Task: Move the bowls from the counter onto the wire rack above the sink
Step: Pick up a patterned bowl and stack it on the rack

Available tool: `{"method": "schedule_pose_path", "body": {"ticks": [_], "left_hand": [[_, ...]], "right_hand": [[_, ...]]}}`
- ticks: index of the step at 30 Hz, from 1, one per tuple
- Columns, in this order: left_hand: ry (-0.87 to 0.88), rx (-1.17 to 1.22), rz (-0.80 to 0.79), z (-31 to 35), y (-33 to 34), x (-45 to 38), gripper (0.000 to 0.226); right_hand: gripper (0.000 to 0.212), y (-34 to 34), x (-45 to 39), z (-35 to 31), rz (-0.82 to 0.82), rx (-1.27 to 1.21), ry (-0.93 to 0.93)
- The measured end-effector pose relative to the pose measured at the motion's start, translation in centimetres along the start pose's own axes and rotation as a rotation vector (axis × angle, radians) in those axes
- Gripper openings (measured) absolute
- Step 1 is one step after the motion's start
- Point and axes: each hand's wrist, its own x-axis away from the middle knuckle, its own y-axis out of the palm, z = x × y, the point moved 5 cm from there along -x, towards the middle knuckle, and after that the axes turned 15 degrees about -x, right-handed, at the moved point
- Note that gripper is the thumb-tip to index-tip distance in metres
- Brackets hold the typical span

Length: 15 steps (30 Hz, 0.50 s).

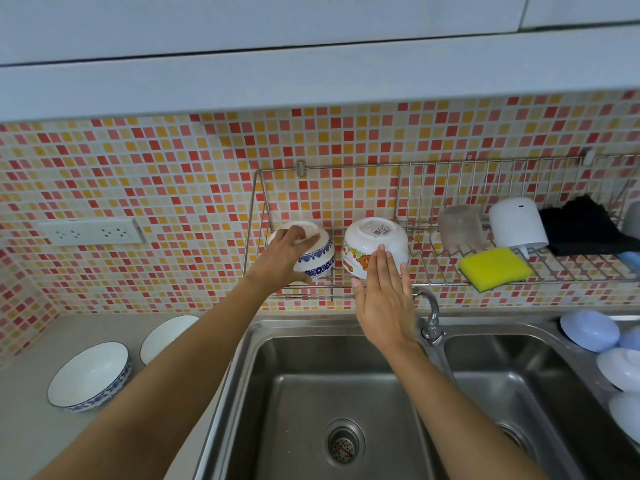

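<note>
Two upturned bowls (375,245) on rack (429,282); two bowls (90,375) on counter (31,427).

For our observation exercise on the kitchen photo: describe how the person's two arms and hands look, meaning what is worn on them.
Both arms are bare to the picture's lower edge, no sleeves showing. The left hand and right hand wear no gloves, and no rings, watch or bracelets are visible.

I count two bowls upturned on the wire rack (433,278): a blue-patterned bowl (317,258) and a cartoon bowl (367,242). Two more bowls sit on the counter (31,358), a blue-rimmed bowl (89,375) and a plain white bowl (166,332). One yellow sponge (495,268).
</note>
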Motion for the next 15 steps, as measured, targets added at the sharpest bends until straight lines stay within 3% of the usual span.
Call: {"method": "schedule_pose_path", "body": {"ticks": [6,10,15], "left_hand": [[-0.037,0.119,0.015,0.0,-0.2,0.6,0.076],[-0.214,0.307,0.108,-0.4,-0.1,2.6,0.059],[-0.295,0.219,0.144,-0.2,0.5,4.3,0.056]], "right_hand": [[0.067,0.1,-0.1,0.0,-0.007,0.009,0.003],[0.067,0.0,0.0,0.0,-0.009,0.003,0.008],[0.068,0.0,0.0,-0.1,-0.013,-0.027,0.016]]}}
